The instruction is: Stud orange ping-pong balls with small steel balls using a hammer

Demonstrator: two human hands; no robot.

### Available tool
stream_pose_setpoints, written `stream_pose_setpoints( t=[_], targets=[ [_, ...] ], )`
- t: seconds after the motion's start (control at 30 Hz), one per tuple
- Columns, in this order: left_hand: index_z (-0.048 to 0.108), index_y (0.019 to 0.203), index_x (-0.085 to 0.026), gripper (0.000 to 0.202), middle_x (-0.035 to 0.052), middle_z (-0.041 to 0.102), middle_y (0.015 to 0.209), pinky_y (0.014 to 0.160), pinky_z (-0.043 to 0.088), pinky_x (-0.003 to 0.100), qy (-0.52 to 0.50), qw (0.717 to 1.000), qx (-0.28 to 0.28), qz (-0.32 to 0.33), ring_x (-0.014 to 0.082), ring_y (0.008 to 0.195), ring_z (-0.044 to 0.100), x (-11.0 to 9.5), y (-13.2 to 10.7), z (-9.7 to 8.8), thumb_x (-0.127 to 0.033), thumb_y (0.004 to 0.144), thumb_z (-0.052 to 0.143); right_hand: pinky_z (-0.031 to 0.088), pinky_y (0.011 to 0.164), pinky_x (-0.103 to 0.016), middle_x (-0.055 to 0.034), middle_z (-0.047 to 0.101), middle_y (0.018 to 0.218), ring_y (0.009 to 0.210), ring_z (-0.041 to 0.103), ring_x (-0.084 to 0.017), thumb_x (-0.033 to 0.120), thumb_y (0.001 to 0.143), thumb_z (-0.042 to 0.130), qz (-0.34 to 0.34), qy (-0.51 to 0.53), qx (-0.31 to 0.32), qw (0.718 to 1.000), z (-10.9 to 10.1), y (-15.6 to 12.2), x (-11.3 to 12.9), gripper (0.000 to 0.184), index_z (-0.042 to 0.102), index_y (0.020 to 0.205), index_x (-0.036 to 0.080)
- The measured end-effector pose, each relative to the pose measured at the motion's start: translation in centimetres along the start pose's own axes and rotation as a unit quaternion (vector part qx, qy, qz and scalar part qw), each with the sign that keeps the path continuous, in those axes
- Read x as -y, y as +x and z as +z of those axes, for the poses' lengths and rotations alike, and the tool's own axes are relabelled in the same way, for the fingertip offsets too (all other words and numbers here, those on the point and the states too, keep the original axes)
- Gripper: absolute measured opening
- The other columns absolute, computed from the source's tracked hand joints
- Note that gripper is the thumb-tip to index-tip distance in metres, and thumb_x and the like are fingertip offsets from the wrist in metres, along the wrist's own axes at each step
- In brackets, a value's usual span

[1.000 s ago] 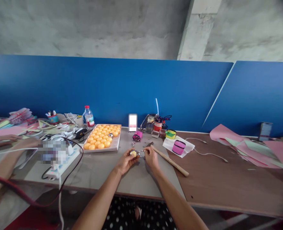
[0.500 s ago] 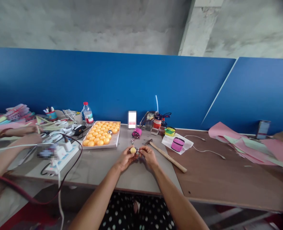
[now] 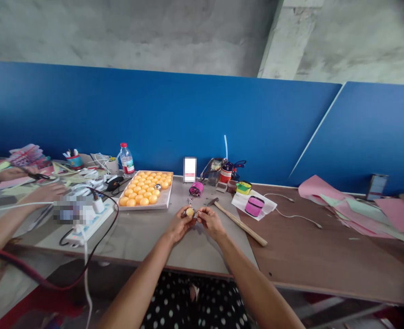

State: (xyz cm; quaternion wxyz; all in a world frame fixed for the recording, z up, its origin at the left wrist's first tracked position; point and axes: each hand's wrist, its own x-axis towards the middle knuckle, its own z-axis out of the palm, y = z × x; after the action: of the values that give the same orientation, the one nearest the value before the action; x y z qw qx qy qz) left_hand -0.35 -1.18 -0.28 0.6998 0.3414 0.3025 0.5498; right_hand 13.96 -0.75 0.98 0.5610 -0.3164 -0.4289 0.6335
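Note:
My left hand [image 3: 179, 225] holds a small yellow ball [image 3: 190, 212] above the grey table [image 3: 147, 237]. Close against it, my right hand [image 3: 210, 221] pinches a small metal piece at the ball's right side; the piece is too small to make out. Just beyond my hands lie a short metal chain [image 3: 190, 200] and a pink cup [image 3: 196, 188] tipped on its side. A white tray [image 3: 146, 204] full of several orange-yellow balls sits to the left of my hands. A hammer [image 3: 238, 221] with a wooden handle lies to the right.
A power strip [image 3: 85, 224] with cables lies at the left, near another person's arm [image 3: 3, 228]. A water bottle [image 3: 127, 160], small pots and a pink pouch [image 3: 253, 205] stand near the blue partition. Pink paper sheets [image 3: 355, 205] lie on the brown table at right.
My hands have come closer together, the right fingers now against the ball. The view has tilted slightly. The other person's hand at the left has shifted.

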Motion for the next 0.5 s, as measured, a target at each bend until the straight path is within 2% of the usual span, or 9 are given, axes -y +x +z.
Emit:
stream_pose_setpoints(
  t=[0.1,0.2,0.37,0.5],
  targets=[
    [0.051,0.112,-0.018,0.057,0.0028,0.062,0.087,0.069,0.053,0.027,0.0,1.0,-0.003,-0.01,0.014,0.071,0.065,0.1,0.0,0.1,-0.005,0.06,0.072,0.037,0.048,-0.019,0.0039,0.058,0.06,0.047,0.047,-0.006,0.024,0.057,0.073,0.009,0.035,0.005,0.999,-0.4,-0.4,0.0,0.022,0.055,0.07,0.017],
    [0.051,0.111,-0.018,0.057,0.0023,0.061,0.085,0.067,0.053,0.027,0.009,1.0,-0.014,-0.017,0.0141,0.069,0.065,-0.1,-0.2,0.4,-0.003,0.059,0.07,0.034,0.042,-0.018,0.0044,0.057,0.06,0.045,0.044,-0.006,0.024,0.057,0.074,0.024,0.059,-0.003,0.998,-0.8,-0.9,-0.2,0.025,0.054,0.07,0.018],
    [0.052,0.109,-0.018,0.052,0.0013,0.059,0.081,0.064,0.052,0.027,0.046,0.999,-0.012,-0.013,0.0128,0.063,0.063,-0.3,-0.6,0.9,-0.011,0.062,0.072,0.034,0.039,-0.017,0.0045,0.056,0.062,0.045,0.044,-0.006,0.025,0.056,0.074,0.016,0.066,-0.005,0.998,-0.8,-1.5,-0.2,0.027,0.053,0.07,0.018],
    [0.054,0.11,-0.018,0.051,0.0029,0.06,0.085,0.066,0.051,0.028,0.093,0.996,-0.009,0.015,0.0123,0.064,0.061,0.1,-0.7,0.8,-0.018,0.063,0.073,0.032,0.034,-0.019,0.0069,0.051,0.052,0.038,0.04,-0.007,0.034,0.059,0.071,0.021,0.032,-0.002,0.999,-0.6,-1.7,-0.3,0.028,0.051,0.072,0.02]
  ],
)
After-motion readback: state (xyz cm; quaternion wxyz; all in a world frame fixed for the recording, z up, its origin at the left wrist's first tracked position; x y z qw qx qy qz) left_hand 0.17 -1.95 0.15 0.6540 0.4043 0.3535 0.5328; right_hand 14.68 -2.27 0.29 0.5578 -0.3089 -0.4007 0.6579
